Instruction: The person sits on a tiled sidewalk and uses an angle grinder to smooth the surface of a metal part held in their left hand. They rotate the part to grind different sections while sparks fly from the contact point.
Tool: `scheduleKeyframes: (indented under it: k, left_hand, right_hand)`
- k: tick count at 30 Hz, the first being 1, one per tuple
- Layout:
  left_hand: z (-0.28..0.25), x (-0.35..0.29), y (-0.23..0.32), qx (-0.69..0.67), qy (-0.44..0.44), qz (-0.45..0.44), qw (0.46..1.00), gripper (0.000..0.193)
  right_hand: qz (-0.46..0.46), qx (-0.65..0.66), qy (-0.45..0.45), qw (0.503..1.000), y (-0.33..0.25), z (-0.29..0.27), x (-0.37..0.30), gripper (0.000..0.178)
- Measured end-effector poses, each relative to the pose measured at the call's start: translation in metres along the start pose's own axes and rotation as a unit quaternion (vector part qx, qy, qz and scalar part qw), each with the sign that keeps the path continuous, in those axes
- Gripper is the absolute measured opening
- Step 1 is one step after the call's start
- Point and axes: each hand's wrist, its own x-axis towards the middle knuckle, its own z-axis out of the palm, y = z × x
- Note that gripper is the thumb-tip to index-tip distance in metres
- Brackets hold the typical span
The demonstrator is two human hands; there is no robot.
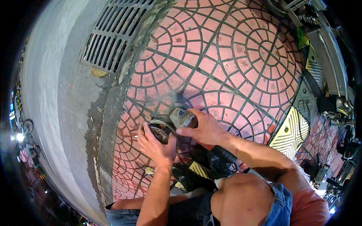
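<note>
My right hand (205, 130) is wrapped round an angle grinder (178, 117), whose grey metal head points forward and left. Its red and black body runs back beneath my right wrist. Next to it, my left hand (155, 146) grips a round, dark metal part (160, 132) with a pale ring-shaped rim and holes in its face; its exact kind I cannot make out. The grinder's head is right against the far-right side of this part, and the disc is hidden. A greyish haze of dust hangs just beyond the two.
Pink patterned paving (218, 64) lies under my hands. A drain grate (115, 34) sits in the grey gutter at the far left. On the right are a yellow-and-black ramp block (290, 132) and motorbike parts (337, 107). My bare knee (241, 199) is close below my right forearm.
</note>
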Motion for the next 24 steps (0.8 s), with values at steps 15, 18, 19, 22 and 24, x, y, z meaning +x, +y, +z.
scheduleKeyframes:
  k: [15,18,19,22,24]
  left_hand:
    - [-0.006,0.000,-0.012,-0.016,-0.037,0.092,0.995,0.107]
    - [-0.008,0.000,-0.015,-0.012,-0.046,0.105,0.993,0.109]
    - [-0.008,0.000,-0.017,-0.017,-0.051,0.110,0.992,0.109]
    - [-0.012,0.002,-0.022,-0.026,-0.068,0.137,0.988,0.111]
    - [-0.016,0.002,-0.032,-0.021,-0.078,0.166,0.983,0.111]
  right_hand:
    - [-0.052,-0.064,-0.038,0.996,-0.002,0.001,0.046,0.095]
    - [-0.036,-0.074,-0.060,0.995,-0.017,-0.001,0.052,0.092]
    - [-0.025,-0.076,-0.070,0.994,-0.020,-0.001,0.055,0.091]
    - [-0.010,-0.053,-0.117,0.992,-0.023,-0.003,0.073,0.086]
    - [-0.027,-0.052,-0.149,0.987,-0.033,0.002,0.087,0.084]
